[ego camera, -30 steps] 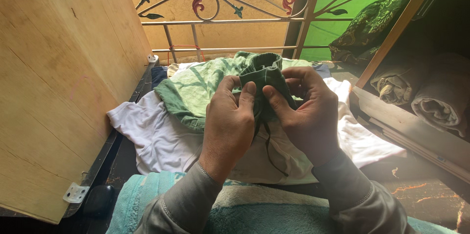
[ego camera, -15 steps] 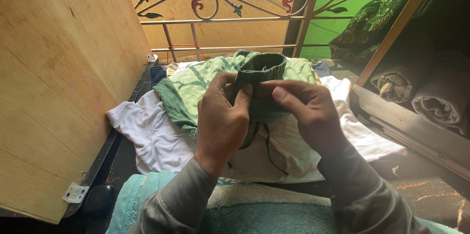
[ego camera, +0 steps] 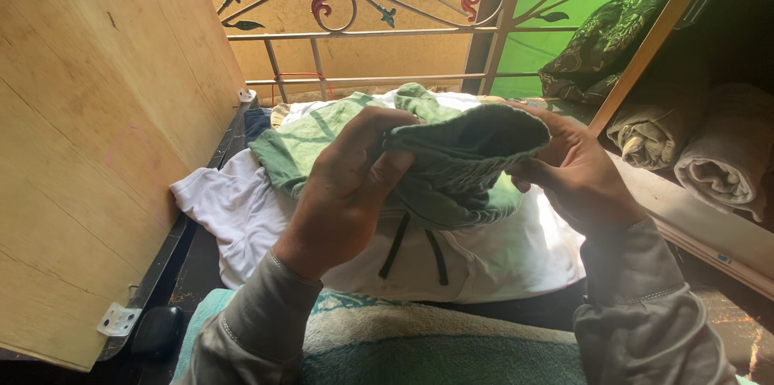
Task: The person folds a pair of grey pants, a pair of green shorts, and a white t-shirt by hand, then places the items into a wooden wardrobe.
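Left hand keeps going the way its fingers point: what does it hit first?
The left hand points up and right into the green waistband it already grips. Past that, probably the right hand holding the other end, though depth is unclear.

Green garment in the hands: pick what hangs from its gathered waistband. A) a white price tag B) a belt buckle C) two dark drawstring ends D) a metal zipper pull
C: two dark drawstring ends dangle below the green garment, which the left hand and right hand stretch wide.
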